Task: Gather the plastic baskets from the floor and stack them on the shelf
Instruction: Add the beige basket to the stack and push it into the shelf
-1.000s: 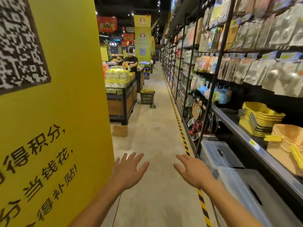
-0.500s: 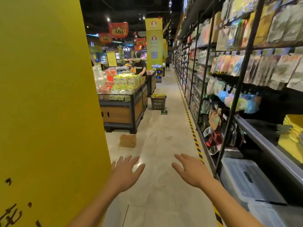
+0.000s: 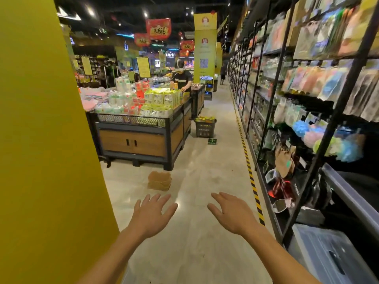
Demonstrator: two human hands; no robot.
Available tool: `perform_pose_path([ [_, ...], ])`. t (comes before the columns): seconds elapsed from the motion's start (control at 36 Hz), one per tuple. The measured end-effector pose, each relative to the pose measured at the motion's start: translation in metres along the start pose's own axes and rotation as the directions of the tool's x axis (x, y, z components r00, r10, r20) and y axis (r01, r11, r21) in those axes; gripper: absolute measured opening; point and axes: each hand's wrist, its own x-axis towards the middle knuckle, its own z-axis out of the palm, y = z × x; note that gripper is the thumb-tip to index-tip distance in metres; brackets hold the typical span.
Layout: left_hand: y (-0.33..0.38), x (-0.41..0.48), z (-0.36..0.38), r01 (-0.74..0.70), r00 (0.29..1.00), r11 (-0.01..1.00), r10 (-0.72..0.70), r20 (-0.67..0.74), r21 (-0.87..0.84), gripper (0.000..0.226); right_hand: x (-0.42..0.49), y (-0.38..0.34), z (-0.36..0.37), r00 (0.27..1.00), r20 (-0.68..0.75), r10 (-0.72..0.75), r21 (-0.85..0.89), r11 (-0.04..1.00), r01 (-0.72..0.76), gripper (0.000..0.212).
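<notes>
Pillar [image 3: 41, 140] left, shelving [image 3: 333, 119] right, floor [image 3: 205, 171] between; display stand [image 3: 133, 142] ahead left, partly behind the pillar.

Glossy polished floor [image 3: 205, 253]; wood-panelled display stand [image 3: 133, 143]; black metal shelving [image 3: 328, 136].

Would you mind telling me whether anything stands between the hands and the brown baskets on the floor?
Nothing visible does. Only bare floor lies between the left hand, the right hand and the brown baskets; the yellow pillar stands off to the left.
</notes>
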Motion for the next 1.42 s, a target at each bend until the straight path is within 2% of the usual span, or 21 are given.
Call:
perform_pose_path([
  [0.08,-0.006,0.046,0.003,-0.014,1.0,1.0,0.014,0.012,0.018,0.067,0.044,0.009,0.004,1.0,0.013,0.013,0.036,0.999,-0.013,0.117],
  [0.25,-0.024,0.143,-0.007,-0.022,1.0,1.0,0.022,-0.013,0.004,0.072,0.14,0.014,0.008,0.999,0.025,0.036,0.035,0.999,-0.036,0.115],
  [0.47,-0.059,0.279,-0.037,-0.015,0.999,1.0,0.015,-0.028,0.001,0.066,0.291,0.003,-0.004,0.999,0.044,0.027,-0.016,1.0,-0.026,0.115],
  [0.58,-0.07,0.332,-0.053,0.0,0.999,1.0,-0.001,-0.037,-0.012,0.075,0.355,-0.01,-0.011,0.999,0.052,0.012,-0.007,1.0,-0.011,0.117],
  [0.64,-0.078,0.358,-0.055,0.023,0.999,1.0,-0.024,-0.039,-0.018,0.066,0.387,-0.014,-0.012,0.998,0.055,0.002,-0.003,1.0,-0.002,0.112],
  [0.81,-0.095,0.439,-0.058,0.073,0.997,0.997,-0.074,-0.026,-0.02,0.062,0.488,-0.006,-0.003,0.997,0.064,-0.038,-0.006,0.999,0.039,0.069],
  [0.86,-0.101,0.47,-0.055,0.094,0.995,0.995,-0.095,-0.02,-0.023,0.075,0.523,0.0,0.0,0.996,0.067,-0.062,0.0,0.998,0.062,0.064],
  [0.94,-0.106,0.52,-0.05,0.118,0.992,0.993,-0.119,-0.051,-0.022,0.1,0.578,0.013,0.002,0.993,0.075,-0.089,0.002,0.996,0.089,0.067],
  [1.0,-0.107,0.557,-0.049,0.132,0.989,0.991,-0.133,-0.065,-0.019,0.096,0.617,0.021,0.002,0.994,0.063,-0.094,-0.001,0.996,0.094,0.067],
  [1.11,-0.105,0.629,-0.048,0.158,0.986,0.987,-0.158,-0.051,-0.007,0.066,0.691,0.039,0.002,0.992,0.059,-0.112,-0.021,0.993,0.113,0.061],
  [1.42,-0.11,0.767,-0.048,0.207,0.977,0.978,-0.207,-0.045,-0.007,0.061,0.839,0.073,0.015,0.986,0.103,-0.131,-0.01,0.991,0.133,0.062],
])
